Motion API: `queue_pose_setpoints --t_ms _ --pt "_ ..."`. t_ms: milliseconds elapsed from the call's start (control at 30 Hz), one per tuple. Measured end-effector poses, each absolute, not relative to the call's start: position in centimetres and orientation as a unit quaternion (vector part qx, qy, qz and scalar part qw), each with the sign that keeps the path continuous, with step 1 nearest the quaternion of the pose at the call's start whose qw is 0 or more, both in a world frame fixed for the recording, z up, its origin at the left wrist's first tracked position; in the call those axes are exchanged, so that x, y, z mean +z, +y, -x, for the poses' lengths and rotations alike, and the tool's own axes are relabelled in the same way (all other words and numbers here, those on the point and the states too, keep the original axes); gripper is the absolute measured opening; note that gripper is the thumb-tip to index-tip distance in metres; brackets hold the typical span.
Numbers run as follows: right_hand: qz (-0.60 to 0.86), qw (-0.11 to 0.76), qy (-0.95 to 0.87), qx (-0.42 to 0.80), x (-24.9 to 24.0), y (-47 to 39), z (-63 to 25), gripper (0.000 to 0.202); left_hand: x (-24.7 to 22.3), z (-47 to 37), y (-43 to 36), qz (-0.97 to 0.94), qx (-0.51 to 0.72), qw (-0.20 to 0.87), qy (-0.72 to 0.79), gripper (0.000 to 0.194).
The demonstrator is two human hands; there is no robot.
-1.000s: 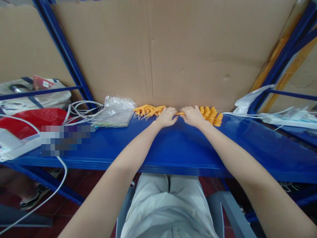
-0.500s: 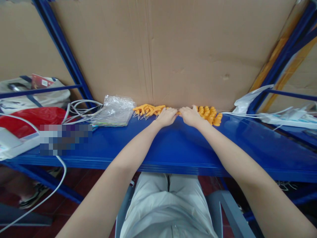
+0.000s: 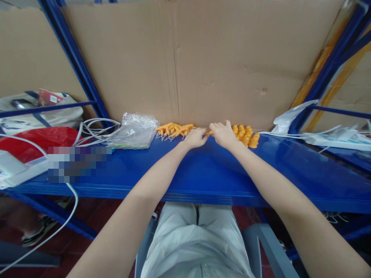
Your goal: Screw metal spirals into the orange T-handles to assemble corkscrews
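Observation:
Both my hands are at the back of the blue table, close together. My left hand (image 3: 197, 138) is closed on an orange piece whose end shows between the two hands. My right hand (image 3: 222, 133) has its fingers apart and lies over the other end of that piece and the near pieces. To the left lies a pile of orange pieces with small metal chains (image 3: 173, 129). Just right of my right hand, several orange figures (image 3: 247, 135) stand in rows. What is under my right palm is hidden.
A stack of clear plastic bags (image 3: 135, 130) lies left of the orange pile. Further left are white cables (image 3: 98, 123), a red bag (image 3: 43, 141) and a fabric bag (image 3: 58, 114). Cardboard (image 3: 217, 61) stands behind the blue table (image 3: 208, 173). White packaging (image 3: 292, 116) is at the right.
The fingers of my right hand have spread and lifted a little. My left hand has stayed nearly in place. The camera view has shifted slightly.

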State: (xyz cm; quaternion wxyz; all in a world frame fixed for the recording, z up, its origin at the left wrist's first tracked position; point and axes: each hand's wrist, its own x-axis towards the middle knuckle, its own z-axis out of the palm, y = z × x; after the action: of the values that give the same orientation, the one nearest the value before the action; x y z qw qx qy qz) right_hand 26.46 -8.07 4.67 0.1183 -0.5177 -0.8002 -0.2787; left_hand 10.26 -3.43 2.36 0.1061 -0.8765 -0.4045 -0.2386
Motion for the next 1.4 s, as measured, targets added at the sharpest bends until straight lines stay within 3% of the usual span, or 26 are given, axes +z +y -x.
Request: queue_pose_setpoints --t_ms 300,600,967,1400 --pt "0.519 0.079 -0.833 -0.176 4.9 -8.3 -26.8 0.031 2.2 -9.2 -3.2 0.886 -0.193 0.143 -0.396 0.031" --pt "0.558 0.056 -0.806 -0.189 5.7 -9.4 -26.2 0.033 2.5 -9.7 -3.7 0.887 -0.167 0.165 -0.398 0.03" --pt "0.538 0.07 -0.824 -0.165 5.4 -8.8 -26.5 0.032 2.4 -9.2 -3.3 0.886 -0.197 0.112 -0.405 0.028" --pt "0.551 0.038 -0.813 -0.185 5.8 -9.2 -26.5 0.027 2.5 -9.5 -3.7 0.888 -0.165 0.148 -0.403 0.031"
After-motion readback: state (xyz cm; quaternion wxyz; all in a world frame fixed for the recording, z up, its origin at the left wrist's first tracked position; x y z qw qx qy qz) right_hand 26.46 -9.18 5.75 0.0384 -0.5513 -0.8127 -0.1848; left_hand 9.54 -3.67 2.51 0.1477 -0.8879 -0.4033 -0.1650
